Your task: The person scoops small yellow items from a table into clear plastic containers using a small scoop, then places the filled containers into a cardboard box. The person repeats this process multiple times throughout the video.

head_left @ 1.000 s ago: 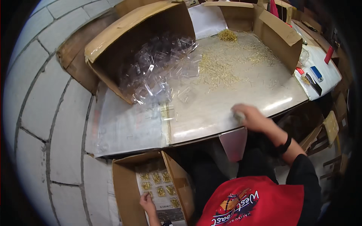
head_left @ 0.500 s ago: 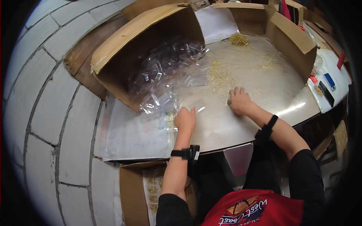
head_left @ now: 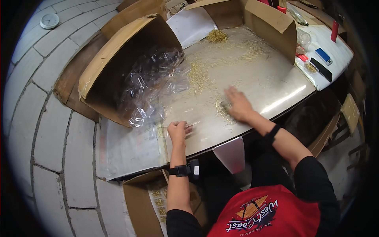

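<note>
Left hand: fingers curled, hold on anything unclear. Right hand: blurred, fingers extended beside loose gold slivers; grip can't be told. Keep right palm low, strokes short, so slivers stay bunched. Surface: cardboard box spilling clear plastic pieces, grey tabletop, white sheet. Room: block wall, clock at left.

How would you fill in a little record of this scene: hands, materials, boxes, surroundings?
Left hand: fingers curled; exact grip unclear
Right hand: blurred, beside thin gold pieces
Worktop: grey, shiny; gold pieces scattered, some heaped toward the back
Side-lying cardboard box: clear plastic pieces spilling out
Lower box: gold-filled packets inside
Wall: round clock
</note>
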Motion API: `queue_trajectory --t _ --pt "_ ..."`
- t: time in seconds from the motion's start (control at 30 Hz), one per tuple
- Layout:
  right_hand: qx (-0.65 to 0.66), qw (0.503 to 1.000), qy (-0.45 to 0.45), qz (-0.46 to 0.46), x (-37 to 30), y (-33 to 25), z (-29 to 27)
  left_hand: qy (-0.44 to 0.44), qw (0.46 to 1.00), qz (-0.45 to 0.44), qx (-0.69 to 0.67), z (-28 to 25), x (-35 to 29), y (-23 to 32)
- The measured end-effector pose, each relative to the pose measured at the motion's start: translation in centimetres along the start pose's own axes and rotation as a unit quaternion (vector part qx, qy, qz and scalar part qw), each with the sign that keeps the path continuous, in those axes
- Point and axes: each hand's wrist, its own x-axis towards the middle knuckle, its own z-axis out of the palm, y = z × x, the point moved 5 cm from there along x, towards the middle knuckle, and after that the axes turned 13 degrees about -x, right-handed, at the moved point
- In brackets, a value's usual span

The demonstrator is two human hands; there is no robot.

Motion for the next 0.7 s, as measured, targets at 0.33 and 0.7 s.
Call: queue_trajectory --t 0.33,0.7 --pt "0.176 0.981 0.02 -0.076 -3.1 -0.8 -0.8 -0.043 0.986 -0.044 -0.158 -0.6 -13.0 -2.4" --pt "0.119 0.988 -0.082 -0.05 4.4 -1.9 2.5 -0.011 0.941 -0.249 -0.227 -10.6 -22.3 -15.4"
